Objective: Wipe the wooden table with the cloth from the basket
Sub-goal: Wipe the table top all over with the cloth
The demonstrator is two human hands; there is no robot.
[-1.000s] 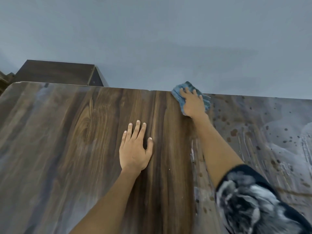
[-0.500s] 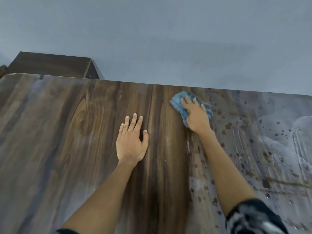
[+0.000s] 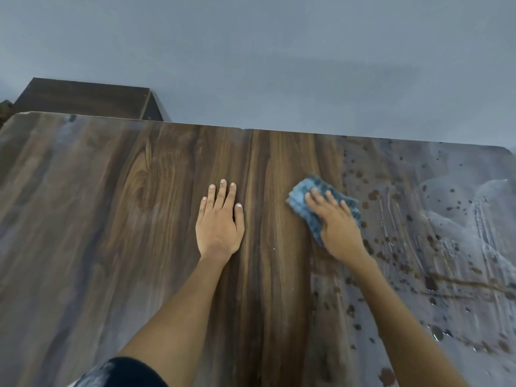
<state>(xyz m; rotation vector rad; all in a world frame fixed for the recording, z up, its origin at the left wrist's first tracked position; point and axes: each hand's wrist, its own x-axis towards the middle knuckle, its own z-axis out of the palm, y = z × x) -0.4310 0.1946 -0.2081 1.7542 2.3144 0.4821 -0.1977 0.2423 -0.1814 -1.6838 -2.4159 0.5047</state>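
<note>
Table (image 3: 117, 219): wood-grain top, near edge cut off by the frame; right part filmed grey with dark spots and streaks.
Cloth (image 3: 307, 195): blue, folded, right of the table's middle, its near-right part hidden under the right hand (image 3: 339, 227), whose straight fingers press it flat.
Left hand (image 3: 219, 222): flat on bare wood, fingers together, holding nothing, well apart from the cloth.
Cabinet (image 3: 83, 96): dark, beyond the far left corner, mostly hidden.

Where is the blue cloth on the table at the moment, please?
In the head view the blue cloth lies right of centre on the wooden table, pressed flat under the right hand, beside the spotted, streaky patch and apart from the left hand.
</note>
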